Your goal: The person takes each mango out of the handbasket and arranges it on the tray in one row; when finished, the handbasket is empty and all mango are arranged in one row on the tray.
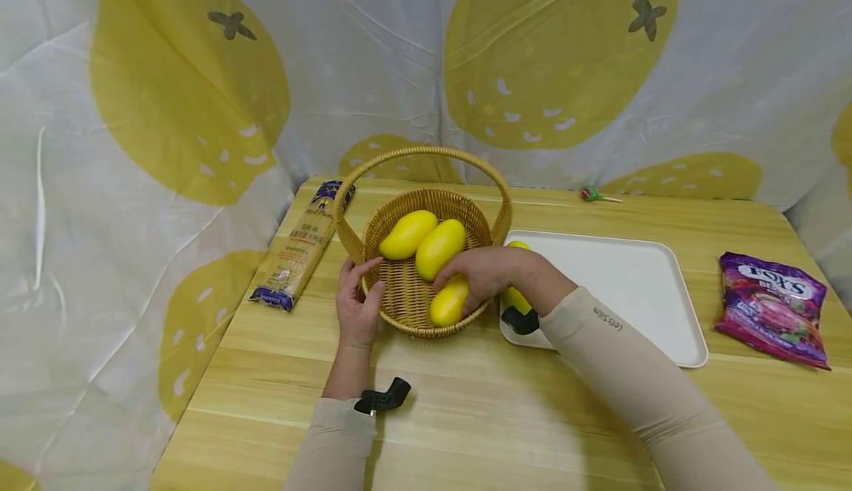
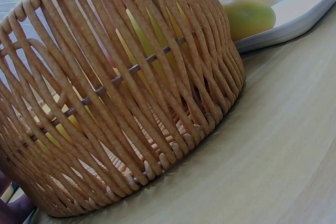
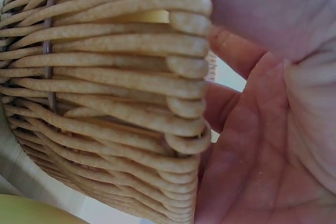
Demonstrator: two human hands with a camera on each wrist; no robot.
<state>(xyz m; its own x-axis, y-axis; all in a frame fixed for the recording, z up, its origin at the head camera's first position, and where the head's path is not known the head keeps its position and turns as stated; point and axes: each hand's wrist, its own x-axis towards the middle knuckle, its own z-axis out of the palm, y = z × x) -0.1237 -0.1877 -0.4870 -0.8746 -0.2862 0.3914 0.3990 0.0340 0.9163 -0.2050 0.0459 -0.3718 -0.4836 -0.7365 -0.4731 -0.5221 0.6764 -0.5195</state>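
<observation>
A wicker basket [image 1: 401,284] with a tall arched handle stands in the middle of the wooden table. Two yellow mangoes lie toward its back, the left mango [image 1: 408,234] beside the other mango [image 1: 441,250]. At the front right inside the basket, my right hand [image 1: 489,273] grips a third mango [image 1: 448,303], reaching over the rim. My left hand [image 1: 358,306] touches the basket's left side, index finger and thumb extended at the rim; its other fingers are mostly hidden. Another mango [image 2: 249,18] rests on the white tray [image 1: 619,276], partly covered by my right wrist in the head view.
A spaghetti packet [image 1: 299,248] lies left of the basket. Right of the tray is a purple candy bag [image 1: 772,310]. A lollipop [image 1: 591,194] lies near the back edge, below a lemon-print curtain [image 1: 373,55].
</observation>
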